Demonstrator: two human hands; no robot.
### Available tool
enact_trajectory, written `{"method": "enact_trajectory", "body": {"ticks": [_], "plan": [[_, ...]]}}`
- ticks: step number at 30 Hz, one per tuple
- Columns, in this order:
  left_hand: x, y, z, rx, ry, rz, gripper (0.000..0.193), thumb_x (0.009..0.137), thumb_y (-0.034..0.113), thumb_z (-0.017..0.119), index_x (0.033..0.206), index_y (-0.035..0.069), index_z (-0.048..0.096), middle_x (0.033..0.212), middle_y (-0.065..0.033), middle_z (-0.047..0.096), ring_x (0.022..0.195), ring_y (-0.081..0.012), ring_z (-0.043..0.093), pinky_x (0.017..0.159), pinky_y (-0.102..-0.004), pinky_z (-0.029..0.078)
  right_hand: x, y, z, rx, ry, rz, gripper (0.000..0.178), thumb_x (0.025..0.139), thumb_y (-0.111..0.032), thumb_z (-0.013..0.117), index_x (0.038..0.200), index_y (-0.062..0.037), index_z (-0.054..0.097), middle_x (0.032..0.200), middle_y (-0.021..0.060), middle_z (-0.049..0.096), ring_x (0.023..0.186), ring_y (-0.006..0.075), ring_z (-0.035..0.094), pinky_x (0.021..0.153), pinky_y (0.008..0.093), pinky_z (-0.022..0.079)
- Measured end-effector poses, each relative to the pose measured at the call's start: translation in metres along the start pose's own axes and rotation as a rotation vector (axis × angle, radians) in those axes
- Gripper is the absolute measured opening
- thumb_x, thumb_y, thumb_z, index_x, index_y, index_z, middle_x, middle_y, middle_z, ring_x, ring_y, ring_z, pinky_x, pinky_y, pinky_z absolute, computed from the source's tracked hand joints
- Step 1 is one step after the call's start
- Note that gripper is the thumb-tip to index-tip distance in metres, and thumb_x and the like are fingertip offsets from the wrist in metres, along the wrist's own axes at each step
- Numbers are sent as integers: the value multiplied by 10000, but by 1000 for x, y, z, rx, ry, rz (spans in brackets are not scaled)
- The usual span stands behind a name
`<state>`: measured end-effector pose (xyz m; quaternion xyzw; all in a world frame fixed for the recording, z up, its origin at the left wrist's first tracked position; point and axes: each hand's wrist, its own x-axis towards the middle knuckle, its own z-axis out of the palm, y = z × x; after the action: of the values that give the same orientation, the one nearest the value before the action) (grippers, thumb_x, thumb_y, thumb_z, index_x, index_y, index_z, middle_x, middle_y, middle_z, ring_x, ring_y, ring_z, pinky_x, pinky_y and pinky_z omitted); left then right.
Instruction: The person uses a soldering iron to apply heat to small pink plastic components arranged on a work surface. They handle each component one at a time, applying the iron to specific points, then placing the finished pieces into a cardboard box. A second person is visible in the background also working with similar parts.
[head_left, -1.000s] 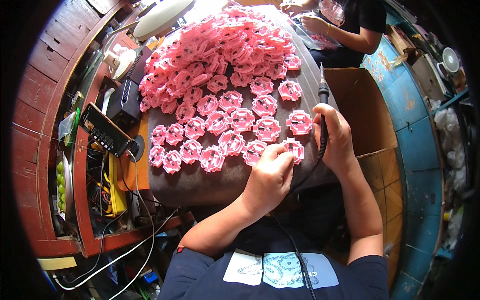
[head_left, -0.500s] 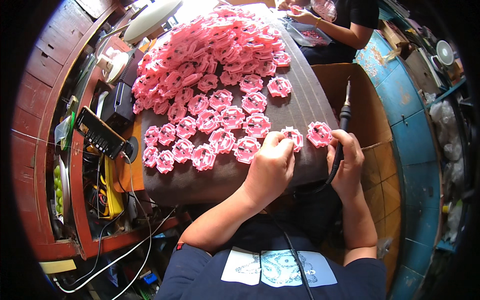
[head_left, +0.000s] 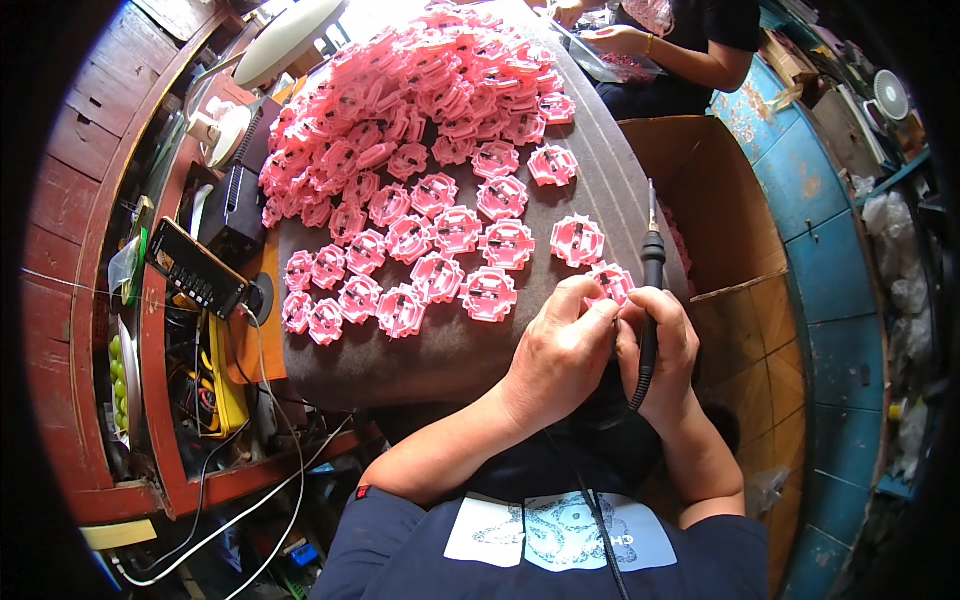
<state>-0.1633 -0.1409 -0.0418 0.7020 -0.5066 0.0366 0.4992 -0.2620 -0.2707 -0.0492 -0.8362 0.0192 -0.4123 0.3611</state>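
My right hand (head_left: 664, 350) is closed, with a soldering iron (head_left: 653, 262) held across it, its metal tip pointing up and away. Thumb and fingers of my left hand (head_left: 562, 352) are pinched at the near edge of a pink plastic part (head_left: 613, 284) at the cloth's right side. The fingertips of both hands nearly meet at that part and hide some of it. Just beyond lies another pink part (head_left: 577, 241) with a dark strip in its middle. Left of my hands, similar parts (head_left: 489, 294) lie spread out in rough rows.
A big heap of pink parts (head_left: 400, 100) covers the far side of the dark cloth-covered surface (head_left: 350, 375). At left are a phone (head_left: 198, 268) and a lamp (head_left: 290, 40). A cardboard box (head_left: 725, 190) stands at right. Another person's arm (head_left: 690, 62) is at far right.
My right hand has moved left and nearer to me, bringing the iron along, so both hands are now together. One pink part lies beyond them, out of my fingers.
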Motion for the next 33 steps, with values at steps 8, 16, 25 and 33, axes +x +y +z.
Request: {"method": "enact_trajectory", "body": {"ticks": [8, 16, 25, 33], "plan": [[7, -7, -6, -40, -64, 7, 275, 879, -77, 712, 1137, 18, 708, 1021, -167, 636, 862, -332, 692, 736, -400, 579, 0, 6, 1, 56, -4, -7, 433, 852, 104, 677, 1259, -16, 591, 940, 163, 666, 767, 327, 647, 712, 410, 538], [10, -10, -3, -32, -61, -18, 222, 894, -37, 728, 1105, 29, 710, 980, -152, 663, 850, -335, 696, 729, -401, 578, -1, 12, 1, 64, 35, 41, 430, 861, 112, 679, 1261, -14, 589, 921, 151, 664, 768, 292, 652, 707, 387, 544], [13, -6, -1, 3, -46, -64, 171, 885, -25, 737, 1049, 20, 722, 943, -144, 664, 856, -327, 693, 731, -397, 578, 0, 13, -1, -9, 85, -211, 425, 849, 120, 687, 1239, -10, 582, 1026, 223, 708, 801, 365, 673, 703, 430, 559], [12, -6, 0, -22, -21, -83, 185, 879, -24, 738, 1060, 12, 733, 957, -151, 677, 858, -328, 702, 735, -396, 581, 1, 16, 1, -63, 50, -218, 456, 833, 123, 696, 1255, -13, 589, 1000, 214, 705, 798, 383, 667, 705, 448, 539]]}}
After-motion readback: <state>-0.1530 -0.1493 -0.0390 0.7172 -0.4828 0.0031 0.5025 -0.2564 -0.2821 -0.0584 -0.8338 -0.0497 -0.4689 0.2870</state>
